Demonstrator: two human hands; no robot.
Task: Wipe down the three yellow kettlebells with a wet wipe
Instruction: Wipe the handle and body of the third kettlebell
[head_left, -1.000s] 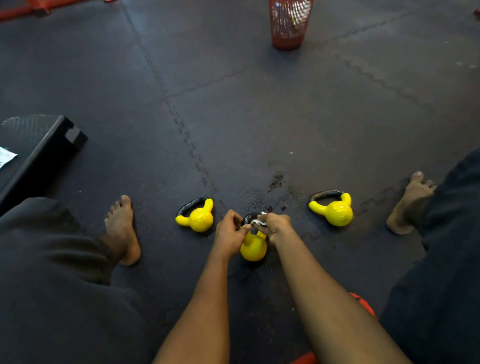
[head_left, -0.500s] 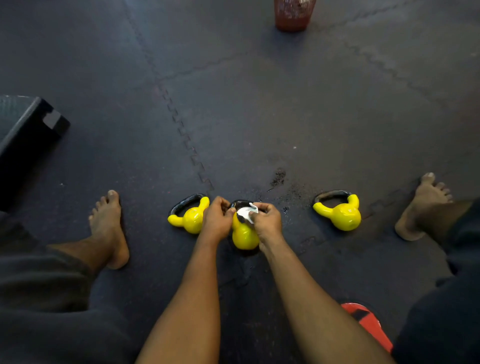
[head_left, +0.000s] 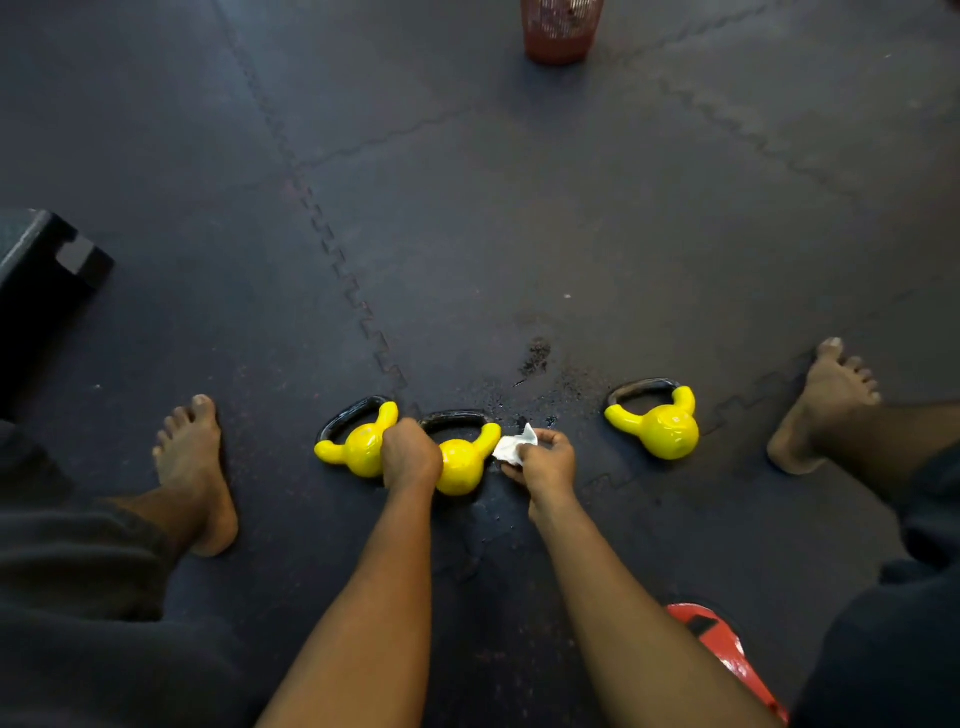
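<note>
One basket (head_left: 562, 32), contents blurred; wipe (head_left: 514, 448), kettlebell (head_left: 463, 467) held

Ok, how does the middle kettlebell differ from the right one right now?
The left hand holds the middle kettlebell; the right kettlebell stands untouched. The wet wipe, pinched in the right hand, is at the middle kettlebell's horn, away from the right kettlebell. Both are yellow with black handles, on the floor mat.

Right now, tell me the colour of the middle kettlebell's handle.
Its handle is black; head view.
</note>
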